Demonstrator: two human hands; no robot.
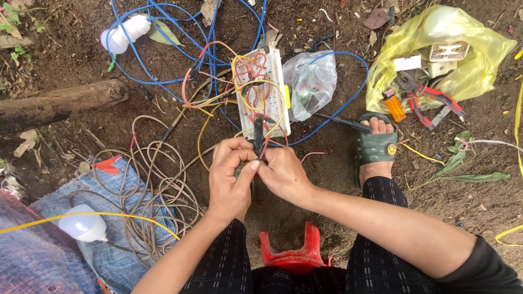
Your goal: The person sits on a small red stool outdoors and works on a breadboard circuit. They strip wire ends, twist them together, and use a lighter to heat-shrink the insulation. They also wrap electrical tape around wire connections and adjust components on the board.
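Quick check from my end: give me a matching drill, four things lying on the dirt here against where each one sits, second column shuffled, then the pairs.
Things:
1. orange lighter
2. white bulb
3. red stool
4. black screwdriver

Places:
A. top left, among the blue wires
B. between the person's knees, at the bottom of the view
C. beside the red-handled pliers, by the yellow bag
D. just above the green sandal, beside the clear bag

Pairs: 1-C, 2-A, 3-B, 4-D
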